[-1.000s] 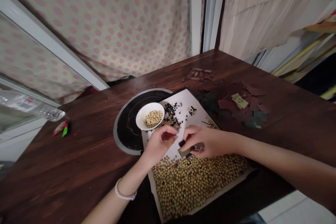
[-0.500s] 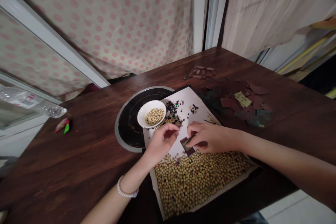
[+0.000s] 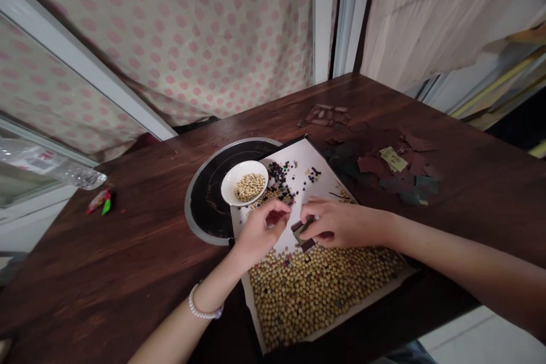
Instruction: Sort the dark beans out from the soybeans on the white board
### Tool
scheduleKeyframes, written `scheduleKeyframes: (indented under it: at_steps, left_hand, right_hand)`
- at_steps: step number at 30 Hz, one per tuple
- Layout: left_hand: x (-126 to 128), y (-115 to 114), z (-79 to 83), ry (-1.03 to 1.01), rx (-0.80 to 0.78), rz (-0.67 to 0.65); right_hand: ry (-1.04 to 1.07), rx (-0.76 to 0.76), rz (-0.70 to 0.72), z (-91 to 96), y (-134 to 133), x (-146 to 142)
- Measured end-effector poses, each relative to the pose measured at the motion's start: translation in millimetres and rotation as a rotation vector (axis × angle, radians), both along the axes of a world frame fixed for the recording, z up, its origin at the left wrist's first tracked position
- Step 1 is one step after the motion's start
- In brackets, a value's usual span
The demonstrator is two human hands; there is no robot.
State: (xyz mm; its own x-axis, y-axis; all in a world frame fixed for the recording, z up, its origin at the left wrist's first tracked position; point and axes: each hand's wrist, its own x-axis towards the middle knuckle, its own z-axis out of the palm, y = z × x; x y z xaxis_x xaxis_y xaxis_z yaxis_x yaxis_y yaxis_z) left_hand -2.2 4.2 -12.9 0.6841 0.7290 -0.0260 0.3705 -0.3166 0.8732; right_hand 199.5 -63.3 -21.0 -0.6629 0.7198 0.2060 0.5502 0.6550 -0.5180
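My right hand (image 3: pixel 336 226) pinches a small square of dark red and green paper (image 3: pixel 303 232) above a baking tray (image 3: pixel 298 165) lined with white paper. My left hand (image 3: pixel 261 231) is curled shut just left of that square, and I cannot tell if its fingertips hold anything small. Below both hands, yellow soybeans (image 3: pixel 319 296) with some dark beans mixed in cover the tray's near half. Loose black beans (image 3: pixel 279 179) lie on the white paper beyond my fingers. A white bowl (image 3: pixel 228 185) of soybeans rests on the tray's far left corner.
A round black induction cooktop (image 3: pixel 209 199) sits under the tray's left side on the dark wooden table (image 3: pixel 128 250). Scraps of brown, green and yellow paper (image 3: pixel 394 168) lie to the right. A plastic bottle (image 3: pixel 72 177) and a red-green wrapper (image 3: pixel 99 202) are at left.
The paper square has risen from the bean edge and now sits higher in my right hand's fingers. Both hands have moved slightly closer together, and the view has shifted a little.
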Motion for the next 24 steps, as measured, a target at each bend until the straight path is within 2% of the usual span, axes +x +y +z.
scheduleKeyframes:
  at_steps: [4, 10, 16, 20, 24]
  left_hand:
    - [-1.5, -0.4, -1.5, 0.065, 0.096, -0.031]
    - [-1.8, -0.5, -2.3, 0.105, 0.223, -0.069]
    - [-1.6, -1.2, -2.7, 0.099, 0.248, -0.094]
    - [-1.4, -0.7, -2.3, 0.125, 0.255, -0.086]
    - [-1.2, -0.5, -1.8, 0.117, 0.248, -0.079]
  right_hand:
    - [-0.007, -0.012, 0.053, 1.2, 0.7, 0.3]
    - [-0.026, 0.034, 0.055, -1.3, 0.0, -1.0]
    - [-0.016, 0.045, 0.008, -2.1, 0.2, -1.5]
    - [-0.008, 0.029, 0.042, -1.7, 0.7, -1.6]
    - [0.007, 0.027, 0.016, -2.7, 1.0, -2.8]
